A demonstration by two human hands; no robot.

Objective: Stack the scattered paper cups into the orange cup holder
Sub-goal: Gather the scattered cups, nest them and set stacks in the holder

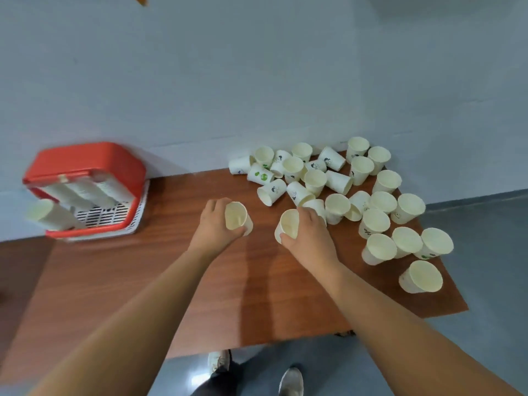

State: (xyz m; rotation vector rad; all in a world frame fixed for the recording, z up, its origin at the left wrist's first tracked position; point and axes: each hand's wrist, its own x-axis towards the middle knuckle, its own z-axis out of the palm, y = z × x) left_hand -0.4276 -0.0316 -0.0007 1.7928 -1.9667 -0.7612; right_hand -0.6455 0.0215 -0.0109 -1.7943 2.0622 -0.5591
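Note:
Several white paper cups (374,221) lie scattered over the right part of the brown table (120,281), some upright, some on their sides. My left hand (215,227) grips one paper cup (237,217) with its mouth facing me. My right hand (308,235) grips another cup (288,225) at the edge of the pile. The orange cup holder (91,164) stands at the table's far left against the wall, with stacks of cups (77,192) inside it. A further stack of cups (47,214) sticks out at its left side.
A grey wall (257,81) runs behind the table. The table's right edge drops to a grey floor (485,281). My shoes (291,381) show below the near edge. The holder has a white slotted base (105,215).

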